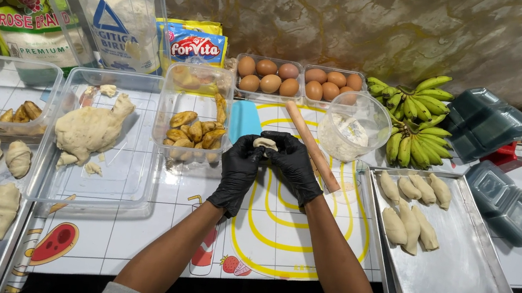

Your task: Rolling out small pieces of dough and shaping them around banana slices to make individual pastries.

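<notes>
We see a small piece of pale dough (pixel 266 144), soft and folded, only its top edge showing between the fingers of two black-gloved hands. It sits above the middle of the desk (pixel 128 233), over a white mat with yellow looping lines (pixel 276 236), just in front of a blue scraper (pixel 245 121).

Our left hand (pixel 239 170) curls around the dough from its side, fingers closed on it, the wrist bent and the bare forearm running down toward the bottom edge. Our right hand (pixel 295 166) mirrors it, fingers pinched onto the same piece, knuckles up; the two hands touch over the dough.

A wooden rolling pin (pixel 311 145) lies slanted just beside the right hand. To the left, a clear tub holds a big lump of dough (pixel 90 129), and another tub (pixel 192 117) holds yellow banana slices. To the right, a metal tray (pixel 459 273) carries seven shaped dough rolls (pixel 409 220). Eggs (pixel 270 77) and green bananas (pixel 416 116) stand at the back.
</notes>
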